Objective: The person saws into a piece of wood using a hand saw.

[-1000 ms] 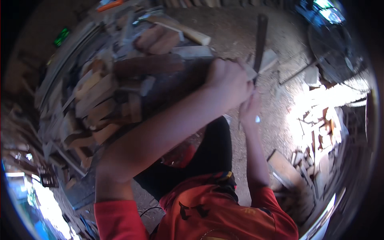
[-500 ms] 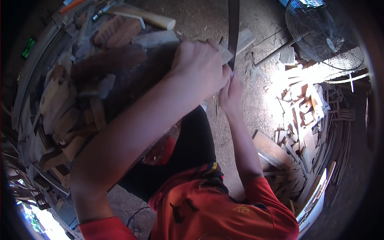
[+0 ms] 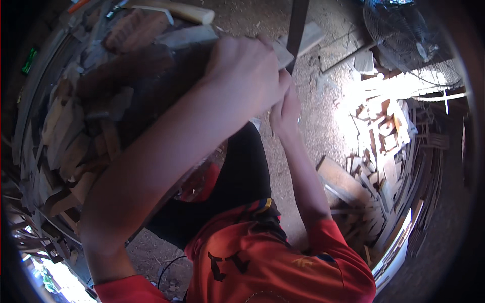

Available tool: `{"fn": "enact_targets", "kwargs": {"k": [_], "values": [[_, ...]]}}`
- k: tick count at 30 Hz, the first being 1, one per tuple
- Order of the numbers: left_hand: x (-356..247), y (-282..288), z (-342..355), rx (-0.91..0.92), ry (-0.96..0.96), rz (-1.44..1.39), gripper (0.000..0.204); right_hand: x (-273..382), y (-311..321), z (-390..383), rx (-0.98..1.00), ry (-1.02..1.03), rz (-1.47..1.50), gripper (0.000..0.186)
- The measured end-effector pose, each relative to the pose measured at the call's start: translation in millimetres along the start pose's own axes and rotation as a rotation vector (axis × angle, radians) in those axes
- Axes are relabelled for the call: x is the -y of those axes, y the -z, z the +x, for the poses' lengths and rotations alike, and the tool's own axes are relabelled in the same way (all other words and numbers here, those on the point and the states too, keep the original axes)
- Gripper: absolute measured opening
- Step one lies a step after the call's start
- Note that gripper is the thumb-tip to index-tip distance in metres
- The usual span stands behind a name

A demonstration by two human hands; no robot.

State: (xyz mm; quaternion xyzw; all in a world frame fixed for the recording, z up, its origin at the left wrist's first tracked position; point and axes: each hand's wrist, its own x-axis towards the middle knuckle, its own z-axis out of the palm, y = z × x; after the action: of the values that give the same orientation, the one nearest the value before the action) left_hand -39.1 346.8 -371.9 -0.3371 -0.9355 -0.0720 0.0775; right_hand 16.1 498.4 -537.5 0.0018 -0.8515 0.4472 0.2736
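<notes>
My left hand (image 3: 245,68) is closed over a pale piece of wood (image 3: 284,54), holding it at the edge of a dark wooden work surface. Beside this piece a long, narrow dark blade (image 3: 299,28) rises toward the top of the view. Another length of light wood (image 3: 309,38) shows on the blade's right side; whether both are one piece, I cannot tell. Just below, my right hand (image 3: 287,112) is closed round the blade's near end, touching or almost touching my left hand. Any handle is hidden by the fingers.
Wood offcuts (image 3: 65,131) are heaped on the left, with a wooden-handled tool (image 3: 189,11) at the top. A wire-caged fan (image 3: 404,38) stands far right. Below it lies a brightly lit pile of scraps (image 3: 381,136). Sawdust and chips cover the floor (image 3: 313,131).
Both hands, the blade and the held wood sit slightly higher in the view. The surroundings have also shifted a little up and left. Both grips look the same.
</notes>
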Motion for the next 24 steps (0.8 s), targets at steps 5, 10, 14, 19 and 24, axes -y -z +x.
{"fn": "enact_targets", "kwargs": {"k": [5,10,14,19,24], "values": [[-13.1,-22.6,16.6,-0.052,-0.059,-0.027,0.046,-87.3,1.0,-77.2,0.033,-0.155,0.066,0.017],[-4.9,12.1,-9.6,-0.011,0.015,0.036,0.051,1.4,-8.1,11.7,0.036,0.018,-0.023,0.025],[-10.4,0.5,6.8,0.042,0.03,0.022,0.049,-131.4,6.7,-150.6,0.186,-0.186,-0.21,0.024],[-10.4,5.7,2.1,0.049,0.009,-0.029,0.048,-128.6,32.7,-186.5,0.03,-0.505,-0.131,0.025],[-28.4,24.6,8.9,0.084,0.004,0.126,0.044,-107.8,26.0,-145.1,-0.17,-0.516,0.101,0.028]]}}
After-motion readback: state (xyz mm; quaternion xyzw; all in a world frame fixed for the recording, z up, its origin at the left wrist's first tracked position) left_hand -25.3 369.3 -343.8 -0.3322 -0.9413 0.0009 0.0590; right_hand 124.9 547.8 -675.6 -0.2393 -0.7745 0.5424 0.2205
